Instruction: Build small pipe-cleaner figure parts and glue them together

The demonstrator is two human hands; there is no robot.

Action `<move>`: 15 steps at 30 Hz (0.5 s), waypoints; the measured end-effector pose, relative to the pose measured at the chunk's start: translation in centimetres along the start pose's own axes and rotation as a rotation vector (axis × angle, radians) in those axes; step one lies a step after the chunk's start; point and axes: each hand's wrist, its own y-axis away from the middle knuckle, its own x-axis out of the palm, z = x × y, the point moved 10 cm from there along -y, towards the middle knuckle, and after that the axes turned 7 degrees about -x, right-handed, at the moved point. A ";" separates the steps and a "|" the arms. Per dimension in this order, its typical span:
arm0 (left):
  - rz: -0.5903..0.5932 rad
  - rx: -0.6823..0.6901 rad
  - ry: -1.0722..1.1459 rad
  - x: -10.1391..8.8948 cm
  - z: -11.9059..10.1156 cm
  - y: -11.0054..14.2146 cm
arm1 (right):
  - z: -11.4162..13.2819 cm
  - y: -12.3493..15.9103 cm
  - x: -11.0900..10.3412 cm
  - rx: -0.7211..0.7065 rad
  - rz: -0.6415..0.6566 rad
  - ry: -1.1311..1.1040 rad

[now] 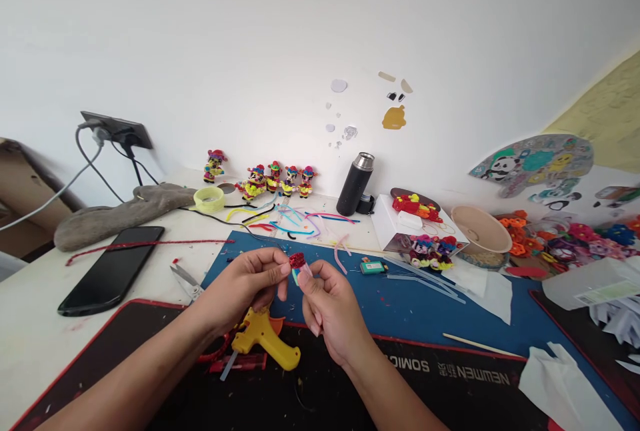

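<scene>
Between my hands is a small red glittery piece (297, 260), apparently wound from tinsel pipe cleaner, with a bit of blue, green and white below it. My right hand (333, 304) grips its lower part between thumb and fingers. On the other side, the thumb and forefinger of my left hand (255, 277) are pinched at its edge. A yellow glue gun (270, 341) lies just under my hands, a clear glue stick poking from its back. Scissors (187, 280) rest left of my left hand, near a black phone (117, 267) crossed by a red tinsel stem (185, 242).
Several small pipe-cleaner figures (254, 181) stand along the wall. Coloured stem offcuts (293, 221), yellow tape (209, 199) and a black thermos (355, 184) are behind the blue mat (400, 301). To the right are a white box (387, 217), glue sticks (425, 284) and a bowl (483, 227).
</scene>
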 end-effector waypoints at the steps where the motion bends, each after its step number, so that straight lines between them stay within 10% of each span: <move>1: 0.002 -0.004 0.012 0.0 0.1 0.0 | 0.0 0.0 0.0 -0.002 0.002 0.006; 15: -0.012 -0.040 0.048 -0.2 0.5 0.0 | 0.2 0.1 -0.1 -0.051 0.008 0.133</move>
